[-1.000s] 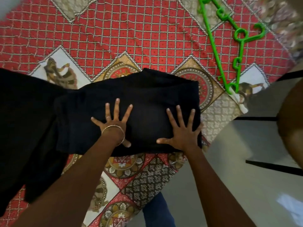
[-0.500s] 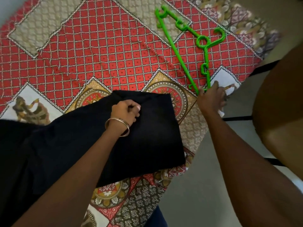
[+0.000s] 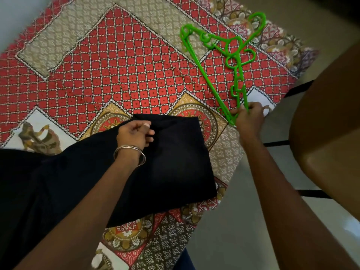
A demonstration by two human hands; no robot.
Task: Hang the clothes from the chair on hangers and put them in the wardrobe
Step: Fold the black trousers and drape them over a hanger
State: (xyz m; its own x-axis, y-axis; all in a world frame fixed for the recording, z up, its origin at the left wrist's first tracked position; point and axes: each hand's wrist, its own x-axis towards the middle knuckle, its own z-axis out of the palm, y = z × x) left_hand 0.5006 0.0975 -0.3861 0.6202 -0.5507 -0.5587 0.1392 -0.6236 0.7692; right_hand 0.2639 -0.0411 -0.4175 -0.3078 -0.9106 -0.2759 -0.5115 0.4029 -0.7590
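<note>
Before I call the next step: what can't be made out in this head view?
- Black garment: its left part is cut off by the frame edge and covered by the left forearm; its type is unclear.
- Green hangers: overlapping, so their count is uncertain.
- Right hand: its grip on the hangers' corner is hidden by its own back.
- Wardrobe: not in view.

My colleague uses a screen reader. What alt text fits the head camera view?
A person's right hand grips the lower end of green hangers lying on a red patterned bedspread, while the left hand pinches a folded black garment spread in front of them.
</note>
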